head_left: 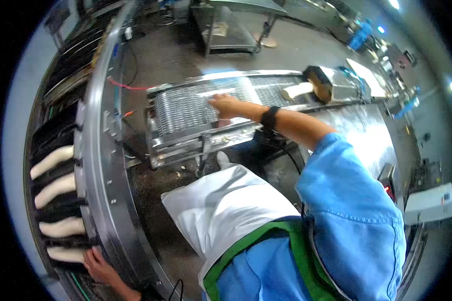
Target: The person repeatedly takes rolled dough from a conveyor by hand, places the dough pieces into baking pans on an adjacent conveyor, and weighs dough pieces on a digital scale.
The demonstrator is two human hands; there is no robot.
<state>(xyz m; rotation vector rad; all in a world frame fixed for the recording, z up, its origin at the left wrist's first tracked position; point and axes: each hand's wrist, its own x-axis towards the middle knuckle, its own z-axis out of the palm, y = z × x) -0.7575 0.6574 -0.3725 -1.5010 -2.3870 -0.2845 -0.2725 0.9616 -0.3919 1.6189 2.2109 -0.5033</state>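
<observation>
Several long, pale, curved pieces lie side by side in dark slots at the left. My left hand (100, 267) is at the lower left, its fingers closed on the right end of the lowest pale piece (65, 254). My right hand (225, 106) reaches over the near part of the metal mesh belt (178, 111), thumb apart from the fingers, with nothing visible in it. Farther right on the belt, another pale piece (298, 90) lies at the mouth of a dark-edged opening (320, 84).
A steel rail (101, 175) runs along the slotted line. Beyond the belt stands a steel table (233, 46). To the right are a shiny steel surface (359, 135) and a white box (429, 203). A person in blue (360, 36) is far back.
</observation>
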